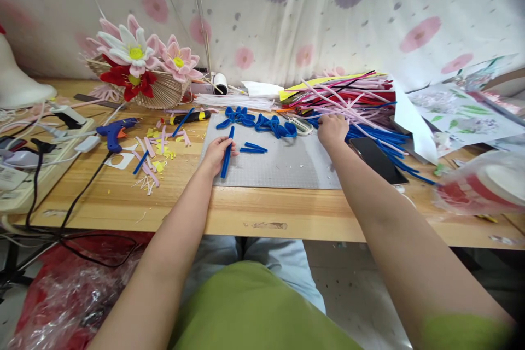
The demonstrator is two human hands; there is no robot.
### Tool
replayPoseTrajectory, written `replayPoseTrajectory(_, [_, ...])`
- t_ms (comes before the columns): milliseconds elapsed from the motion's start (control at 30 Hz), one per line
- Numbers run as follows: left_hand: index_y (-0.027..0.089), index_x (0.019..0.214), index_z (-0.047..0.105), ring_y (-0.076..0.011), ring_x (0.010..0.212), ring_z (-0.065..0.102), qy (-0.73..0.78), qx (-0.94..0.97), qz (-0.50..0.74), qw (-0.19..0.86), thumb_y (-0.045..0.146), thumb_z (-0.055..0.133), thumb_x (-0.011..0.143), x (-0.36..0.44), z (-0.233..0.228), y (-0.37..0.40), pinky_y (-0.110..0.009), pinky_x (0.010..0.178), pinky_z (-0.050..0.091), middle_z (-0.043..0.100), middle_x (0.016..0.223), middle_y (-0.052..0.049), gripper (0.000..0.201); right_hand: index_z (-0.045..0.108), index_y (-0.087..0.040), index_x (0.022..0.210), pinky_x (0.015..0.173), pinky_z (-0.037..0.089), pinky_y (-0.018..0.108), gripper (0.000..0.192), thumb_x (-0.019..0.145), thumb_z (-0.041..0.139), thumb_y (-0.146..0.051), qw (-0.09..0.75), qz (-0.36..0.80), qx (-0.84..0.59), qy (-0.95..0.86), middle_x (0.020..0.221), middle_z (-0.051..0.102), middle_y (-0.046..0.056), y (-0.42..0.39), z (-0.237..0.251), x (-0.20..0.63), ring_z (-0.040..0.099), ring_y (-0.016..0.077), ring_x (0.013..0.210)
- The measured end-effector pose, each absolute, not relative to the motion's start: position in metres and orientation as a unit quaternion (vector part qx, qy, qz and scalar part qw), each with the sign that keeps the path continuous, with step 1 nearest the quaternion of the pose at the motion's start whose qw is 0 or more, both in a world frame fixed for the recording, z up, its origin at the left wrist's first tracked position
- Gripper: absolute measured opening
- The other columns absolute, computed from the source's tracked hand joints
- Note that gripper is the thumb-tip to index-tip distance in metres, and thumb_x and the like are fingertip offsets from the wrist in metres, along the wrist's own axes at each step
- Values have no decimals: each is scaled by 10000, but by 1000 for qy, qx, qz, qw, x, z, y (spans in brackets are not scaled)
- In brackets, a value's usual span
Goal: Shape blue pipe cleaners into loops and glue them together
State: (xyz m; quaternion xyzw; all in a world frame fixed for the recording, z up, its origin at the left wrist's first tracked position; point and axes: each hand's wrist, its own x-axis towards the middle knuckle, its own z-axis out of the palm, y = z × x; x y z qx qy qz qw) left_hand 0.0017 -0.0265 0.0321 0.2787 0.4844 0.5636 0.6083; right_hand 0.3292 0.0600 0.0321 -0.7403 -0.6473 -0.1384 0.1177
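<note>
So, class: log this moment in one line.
left hand: holds blue pipe cleaner | right hand: reaching into pipe cleaner pile | surface: grey mat

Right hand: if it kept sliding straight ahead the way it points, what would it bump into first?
Most likely the pile of pipe cleaners just beyond the right hand; its fingertips already seem to be at the pile's edge, though depth is hard to judge.

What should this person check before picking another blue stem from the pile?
1. Left hand grips a blue stem: ok.
2. Right hand has reached the stem pile: ok.
3. Right hand closed on a stem: cannot tell, fingers hidden.
4. Grey mat has bare working room: ok.
5. Phone safely away from the pile: not ok, blue stems lie against it.
6. Glue gun out of the hands' way: ok.
</note>
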Motion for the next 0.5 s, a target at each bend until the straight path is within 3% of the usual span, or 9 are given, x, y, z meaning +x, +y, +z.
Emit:
replayPoseTrajectory(233, [146,771,484,-35,462,493,485,289,587,581,153,592,750,1,28,-22,-141,429,415,559,600,33,110,585,-206,1123,670,364,291,345,889,335,-239,225,-119,-678,-690,1101,610,103,45,46,281,559,218,924])
replayPoseTrajectory(367, [156,778,474,-27,440,456,460,294,598,586,182,606,746,1,28,-22,-124,360,289,547,606,34,138,554,-186,1154,679,360,270,348,899,319,-213,254,-98,-620,-735,1145,601,100,30,57,241,560,204,949])
replayPoseTrajectory(500, [155,836,480,-31,469,468,490,298,592,567,150,577,752,0,29,-18,-133,397,322,557,657,24,129,586,-192,1095,717,366,257,328,907,317,-203,269,-62,-520,-808,1131,618,86,11,60,197,564,186,953])
